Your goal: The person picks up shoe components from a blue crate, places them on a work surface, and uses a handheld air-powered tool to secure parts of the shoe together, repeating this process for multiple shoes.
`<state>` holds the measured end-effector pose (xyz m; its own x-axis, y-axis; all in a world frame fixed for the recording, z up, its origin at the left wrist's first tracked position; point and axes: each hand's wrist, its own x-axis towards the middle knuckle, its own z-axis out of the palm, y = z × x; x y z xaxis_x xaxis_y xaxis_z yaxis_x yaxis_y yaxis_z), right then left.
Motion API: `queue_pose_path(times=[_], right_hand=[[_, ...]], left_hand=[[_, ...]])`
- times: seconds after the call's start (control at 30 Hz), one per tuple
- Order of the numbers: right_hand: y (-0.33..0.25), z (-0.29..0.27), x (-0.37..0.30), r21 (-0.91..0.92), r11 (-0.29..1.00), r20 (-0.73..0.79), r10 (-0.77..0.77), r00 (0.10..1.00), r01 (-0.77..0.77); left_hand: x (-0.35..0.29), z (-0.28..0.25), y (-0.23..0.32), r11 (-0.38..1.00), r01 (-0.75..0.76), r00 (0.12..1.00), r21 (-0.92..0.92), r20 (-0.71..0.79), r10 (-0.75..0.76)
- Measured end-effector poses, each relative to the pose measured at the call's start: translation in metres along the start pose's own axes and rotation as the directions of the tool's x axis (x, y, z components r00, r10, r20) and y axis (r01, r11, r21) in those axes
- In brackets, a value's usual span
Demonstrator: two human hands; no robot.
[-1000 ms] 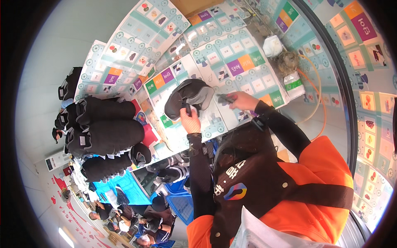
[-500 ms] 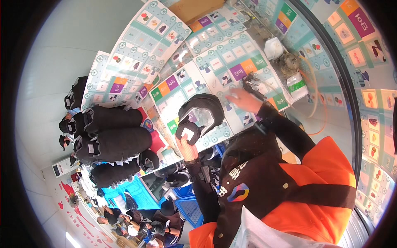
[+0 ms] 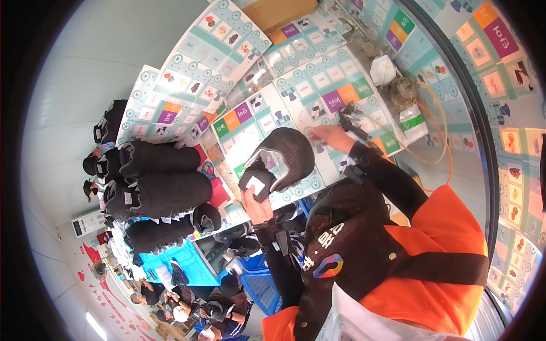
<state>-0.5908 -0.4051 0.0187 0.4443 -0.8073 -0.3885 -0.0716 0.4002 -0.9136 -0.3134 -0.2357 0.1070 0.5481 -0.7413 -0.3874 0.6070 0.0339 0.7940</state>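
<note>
My left hand (image 3: pixel 259 207) holds up a black rounded padded shell (image 3: pixel 285 154) by its lower edge, where a white tag shows. The shell hangs over the near edge of a table covered with colourful printed mats (image 3: pixel 250 122). My right hand (image 3: pixel 331 136) is stretched out to the right of the shell, low over the mats. Its fingers close on the end of a black hand tool (image 3: pixel 355 124) that lies on the table. Both arms wear dark sleeves under an orange vest.
Stacks of black padded pieces (image 3: pixel 156 187) lie at the table's left end. A white cup (image 3: pixel 384 69), a plastic bag with a green label (image 3: pixel 413 121) and an orange hose (image 3: pixel 443 133) sit far right. Blue crates (image 3: pixel 256 281) stand below; people (image 3: pixel 170 295) sit lower left.
My left hand has brought the black shell down and toward me, tilting it. My right hand has left the shell and moved right to the black tool on the table.
</note>
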Motion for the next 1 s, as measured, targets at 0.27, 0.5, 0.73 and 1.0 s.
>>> queue_pose_path(times=[0.27, 0.5, 0.73, 1.0], right_hand=[[0.101, -0.102, 0.005, -0.977, 0.173, -0.182, -0.345, 0.921, -0.129], [0.056, -0.091, -0.002, -0.817, 0.576, -0.257, -0.3, 0.919, -0.04], [-0.059, -0.025, -0.047, 0.078, 0.996, 0.26, 0.021, 0.965, -0.043], [-0.062, -0.021, -0.054, -0.364, 0.861, 0.173, -0.313, 0.934, 0.356]], left_hand=[[0.034, -0.018, 0.009, 0.95, 0.298, 0.954, -0.093, -0.007, -0.3], [0.064, -0.009, -0.017, 0.928, 0.364, 0.908, -0.082, -0.192, -0.373], [0.093, -0.006, -0.04, 0.932, 0.362, 0.921, 0.039, -0.169, -0.351], [0.091, -0.002, -0.044, 0.927, 0.355, 0.927, 0.118, -0.171, -0.333]])
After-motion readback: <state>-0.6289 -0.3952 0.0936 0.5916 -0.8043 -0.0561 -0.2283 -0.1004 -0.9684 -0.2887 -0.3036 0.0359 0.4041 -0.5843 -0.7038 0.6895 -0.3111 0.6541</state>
